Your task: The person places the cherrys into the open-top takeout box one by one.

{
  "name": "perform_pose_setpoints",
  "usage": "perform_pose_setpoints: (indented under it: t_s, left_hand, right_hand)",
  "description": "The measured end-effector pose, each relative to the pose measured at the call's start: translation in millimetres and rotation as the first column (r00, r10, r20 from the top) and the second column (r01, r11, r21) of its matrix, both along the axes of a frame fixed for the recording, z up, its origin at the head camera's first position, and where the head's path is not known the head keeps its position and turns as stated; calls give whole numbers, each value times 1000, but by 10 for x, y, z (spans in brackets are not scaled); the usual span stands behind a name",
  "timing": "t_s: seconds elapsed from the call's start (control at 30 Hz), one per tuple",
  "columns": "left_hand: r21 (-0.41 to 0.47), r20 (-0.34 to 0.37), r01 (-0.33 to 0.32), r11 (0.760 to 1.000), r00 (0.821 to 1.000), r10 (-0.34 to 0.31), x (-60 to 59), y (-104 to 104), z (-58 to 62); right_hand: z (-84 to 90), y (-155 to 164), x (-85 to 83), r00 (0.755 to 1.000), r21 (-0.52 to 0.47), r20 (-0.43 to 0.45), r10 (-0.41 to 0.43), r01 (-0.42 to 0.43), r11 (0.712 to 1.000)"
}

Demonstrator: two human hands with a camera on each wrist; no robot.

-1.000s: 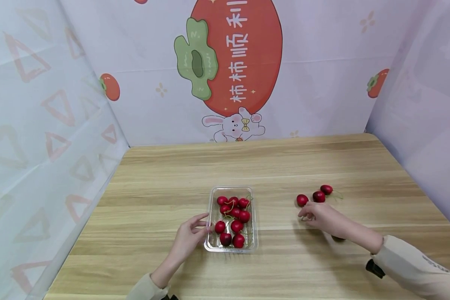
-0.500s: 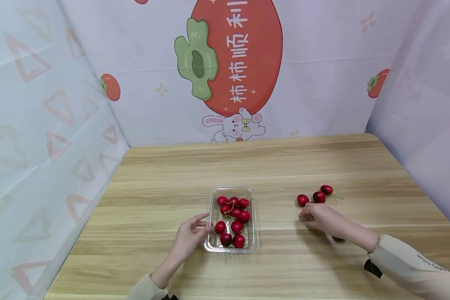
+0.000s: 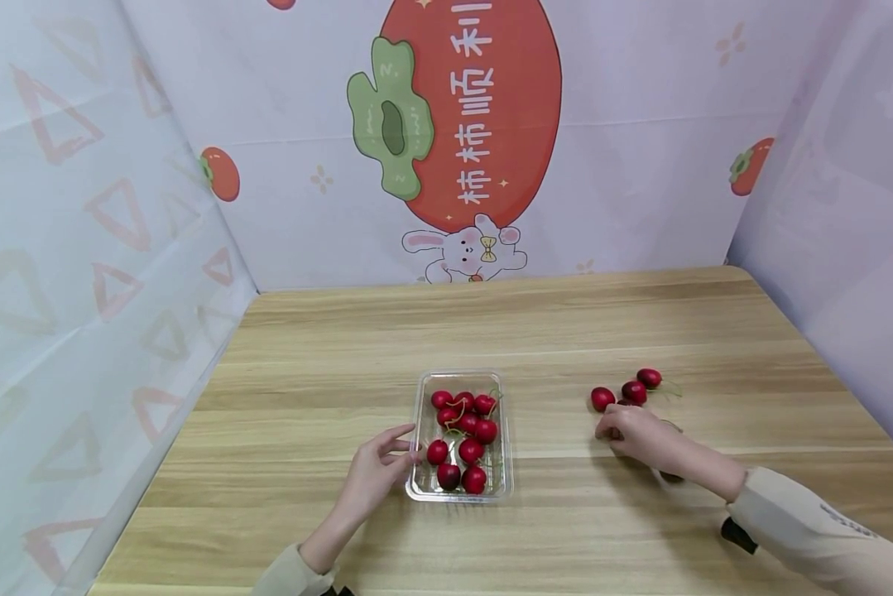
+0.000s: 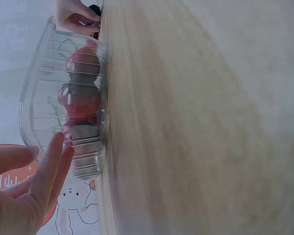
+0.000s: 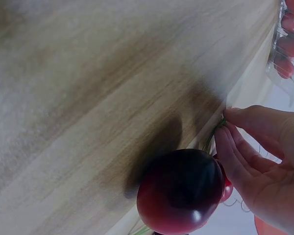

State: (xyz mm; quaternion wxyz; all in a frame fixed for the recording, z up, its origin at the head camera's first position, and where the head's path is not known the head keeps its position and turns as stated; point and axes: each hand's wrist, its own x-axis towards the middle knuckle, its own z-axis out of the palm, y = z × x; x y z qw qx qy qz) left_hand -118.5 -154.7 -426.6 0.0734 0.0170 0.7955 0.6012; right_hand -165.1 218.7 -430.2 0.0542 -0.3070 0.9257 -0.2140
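Observation:
A clear plastic container (image 3: 457,499) holds several red cherries (image 3: 471,451). My left hand (image 3: 377,472) touches its left side with fairly straight fingers; the left wrist view has those fingers (image 4: 51,161) against the see-through wall. To the right, my right hand (image 3: 643,434) is low over the table. In the right wrist view its thumb and fingers pinch a thin green stem (image 5: 216,128) that runs down towards the cherries; which cherry it belongs to is partly hidden. A large dark red cherry (image 5: 181,191) lies nearer that camera.
Loose cherries, among them a bright red cherry (image 3: 602,399) and a darker cherry (image 3: 635,392), lie beyond my right hand on the wooden table (image 3: 327,356). Another dark one shows partly beneath my right wrist. Printed cloth (image 3: 297,207) stands behind and along both sides.
Little has moved. My right hand and forearm have shifted very slightly, keeping the fingers low by the loose cherries. My left hand and the container stay put.

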Motion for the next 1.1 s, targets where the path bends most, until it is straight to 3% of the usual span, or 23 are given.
perform_pose_setpoints:
  t_s: [0.2,0.57,1.1]
  left_hand:
    - [8,12,-2,1000,1000,2,-3,0,-1]
    - [9,3,1,1000,1000,-1,-8,-9,-32]
    - [6,5,-3,1000,1000,3,-15,-10,-39]
  right_hand:
    - [-46,3,-32,1000,3,-3,24,-24,1000]
    - [-84,-6,-39,991,5,-109,75,-75,997]
    - [98,17,-62,964,-42,-262,54,-67,997]
